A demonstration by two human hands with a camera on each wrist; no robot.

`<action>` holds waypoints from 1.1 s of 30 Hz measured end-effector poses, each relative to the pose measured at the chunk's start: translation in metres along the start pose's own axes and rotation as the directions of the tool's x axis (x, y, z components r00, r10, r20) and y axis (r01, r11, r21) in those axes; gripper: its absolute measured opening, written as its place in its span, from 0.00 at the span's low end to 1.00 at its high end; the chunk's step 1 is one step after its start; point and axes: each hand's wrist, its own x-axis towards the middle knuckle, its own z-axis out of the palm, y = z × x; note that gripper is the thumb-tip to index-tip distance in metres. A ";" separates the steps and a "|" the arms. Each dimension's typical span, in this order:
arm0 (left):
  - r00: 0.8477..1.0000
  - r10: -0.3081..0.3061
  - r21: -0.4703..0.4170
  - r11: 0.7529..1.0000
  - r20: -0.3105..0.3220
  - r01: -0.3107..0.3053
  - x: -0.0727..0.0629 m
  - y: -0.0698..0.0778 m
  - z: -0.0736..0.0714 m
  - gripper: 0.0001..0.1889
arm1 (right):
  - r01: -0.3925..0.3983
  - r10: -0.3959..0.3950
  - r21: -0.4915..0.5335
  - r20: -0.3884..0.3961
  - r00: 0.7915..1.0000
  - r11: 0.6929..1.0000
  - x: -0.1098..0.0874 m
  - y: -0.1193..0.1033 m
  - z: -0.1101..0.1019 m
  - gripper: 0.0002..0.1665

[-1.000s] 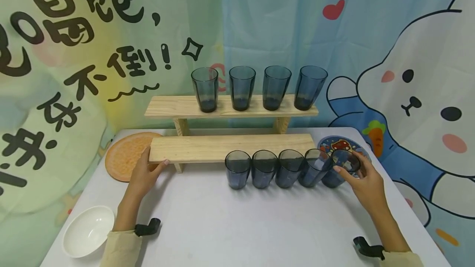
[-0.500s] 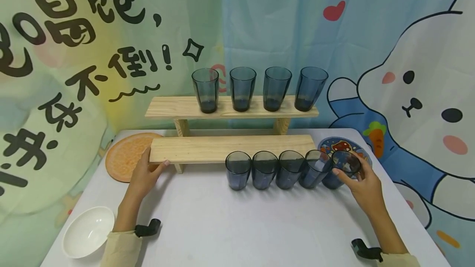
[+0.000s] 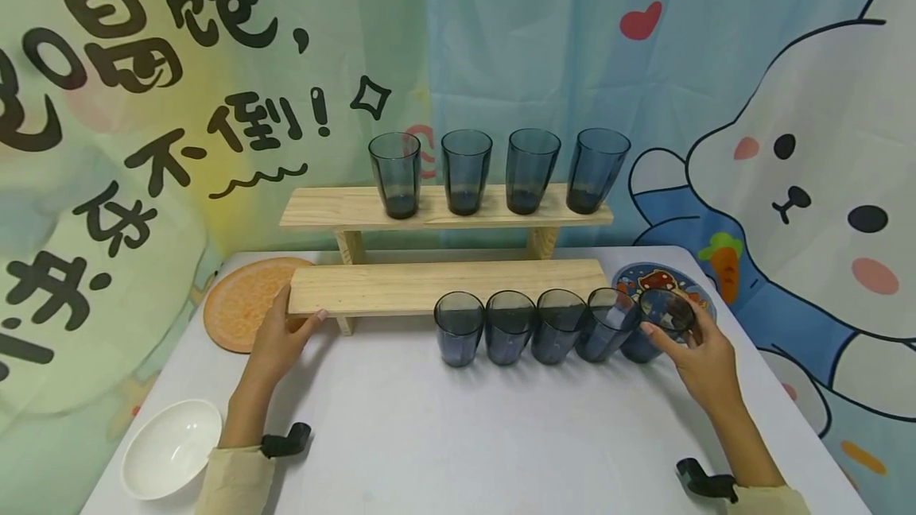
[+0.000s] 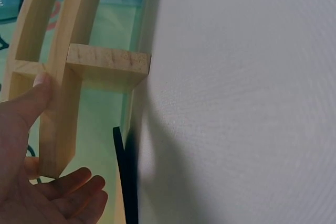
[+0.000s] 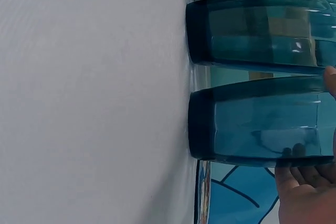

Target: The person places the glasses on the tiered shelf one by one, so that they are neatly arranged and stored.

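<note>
My right hand (image 3: pixel 704 360) holds the rightmost dark blue glass (image 3: pixel 647 344) near its rim, thumb on one side and fingers on the other. That glass (image 5: pixel 257 121) stands upright on the table in the right wrist view. It ends a front row of several like glasses, among them a glass (image 3: pixel 458 332) at the row's left end. With my left hand (image 3: pixel 279 336) I grip the left end of the lower plank of a two-tier wooden shelf (image 3: pixel 386 288). In the left wrist view, the thumb and index finger are at the plank (image 4: pixel 60 124); the other fingers extend beyond it.
Several more glasses, including one glass (image 3: pixel 465 173), stand on the shelf's upper plank (image 3: pixel 322 209). An orange round mat (image 3: pixel 236 308) lies at the left, a white bowl (image 3: pixel 172 451) nearer. A blue patterned plate (image 3: pixel 701 296) lies behind the right hand.
The right hand shifts slightly around the rightmost glass and its wrist moves a little to the left. The glasses and left hand keep their places.
</note>
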 end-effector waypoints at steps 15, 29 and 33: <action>1.000 0.012 -0.006 1.000 0.001 -0.012 0.000 0.005 0.001 0.51 | -0.031 0.030 -0.015 -0.025 0.999 0.999 0.013 -0.028 -0.033 0.51; 1.000 -0.004 -0.015 1.000 0.015 0.005 -0.001 0.004 -0.001 0.51 | 0.059 -0.060 0.033 0.028 0.998 0.998 0.040 -0.113 -0.056 0.46; 1.000 0.002 -0.022 1.000 0.007 -0.002 -0.001 0.001 -0.001 0.51 | 0.097 -0.105 0.080 0.102 0.989 0.992 0.044 -0.140 -0.043 0.45</action>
